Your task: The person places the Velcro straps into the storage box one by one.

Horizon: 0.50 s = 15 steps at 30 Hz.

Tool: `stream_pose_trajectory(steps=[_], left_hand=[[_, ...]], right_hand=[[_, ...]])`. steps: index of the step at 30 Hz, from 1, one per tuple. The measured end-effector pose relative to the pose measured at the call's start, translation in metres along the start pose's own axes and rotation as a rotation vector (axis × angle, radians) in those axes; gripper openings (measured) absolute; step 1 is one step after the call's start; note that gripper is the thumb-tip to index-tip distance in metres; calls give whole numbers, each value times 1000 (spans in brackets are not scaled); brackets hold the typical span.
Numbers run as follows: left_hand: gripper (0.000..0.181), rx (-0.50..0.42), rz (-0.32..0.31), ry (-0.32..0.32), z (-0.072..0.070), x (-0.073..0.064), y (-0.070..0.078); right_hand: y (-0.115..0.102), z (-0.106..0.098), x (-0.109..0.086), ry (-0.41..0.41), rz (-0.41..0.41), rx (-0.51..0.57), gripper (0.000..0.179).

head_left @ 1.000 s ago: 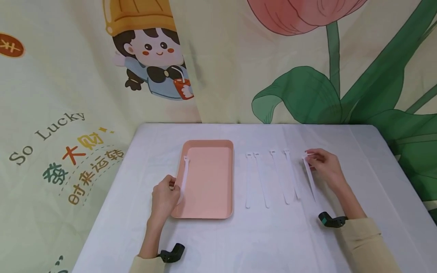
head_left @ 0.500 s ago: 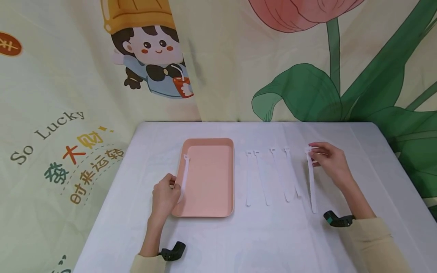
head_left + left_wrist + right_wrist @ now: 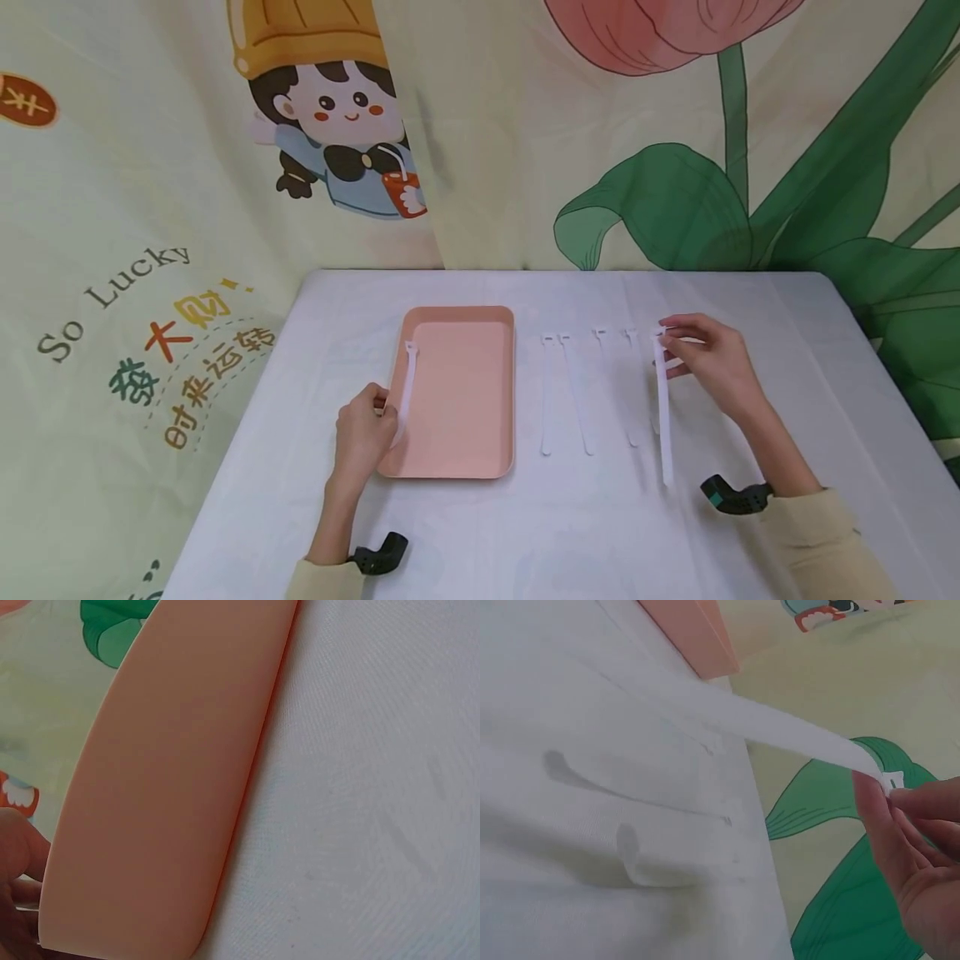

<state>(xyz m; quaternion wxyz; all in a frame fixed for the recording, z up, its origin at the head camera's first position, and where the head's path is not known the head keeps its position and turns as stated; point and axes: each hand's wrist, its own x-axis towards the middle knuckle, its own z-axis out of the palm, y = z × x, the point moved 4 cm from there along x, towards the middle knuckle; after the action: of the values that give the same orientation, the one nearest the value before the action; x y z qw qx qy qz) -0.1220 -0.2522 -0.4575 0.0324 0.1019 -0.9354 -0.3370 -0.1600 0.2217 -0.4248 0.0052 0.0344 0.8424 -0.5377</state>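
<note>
My right hand [image 3: 716,362] pinches the slotted head end of a thin white strap [image 3: 663,421] between thumb and fingers. The strap hangs down toward me over the right part of the table; in the right wrist view its length [image 3: 780,731] stretches away from the fingertips. At the left, my left hand [image 3: 363,433] holds the left rim of a pink rectangular tray [image 3: 465,392]. One similar white strap [image 3: 408,379] lies inside along the tray's left side, its near end close by that hand. From the left wrist, the tray's side wall [image 3: 165,772] fills the middle.
Several more white straps [image 3: 572,396] lie in a loose row on the white-covered table [image 3: 525,533], between tray and right hand. The held strap partly covers the rightmost one [image 3: 641,375]. A printed cloth backdrop [image 3: 495,150] rises behind the table's far edge.
My right hand has raised the strap off the table, and the strap now hangs farther left, beside the rightmost lying one. The left hand and tray stay put.
</note>
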Motion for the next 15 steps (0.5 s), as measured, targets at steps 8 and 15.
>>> stream_pose_trajectory(steps=[8,15], left_hand=[[20,-6,-8,-7,0,-1,1],[20,-8,-7,-8,-2,-2,2]], right_hand=[[-21,17,-7,-45,-33,37,38],[-33,35,-6,-67,-59,92,36]])
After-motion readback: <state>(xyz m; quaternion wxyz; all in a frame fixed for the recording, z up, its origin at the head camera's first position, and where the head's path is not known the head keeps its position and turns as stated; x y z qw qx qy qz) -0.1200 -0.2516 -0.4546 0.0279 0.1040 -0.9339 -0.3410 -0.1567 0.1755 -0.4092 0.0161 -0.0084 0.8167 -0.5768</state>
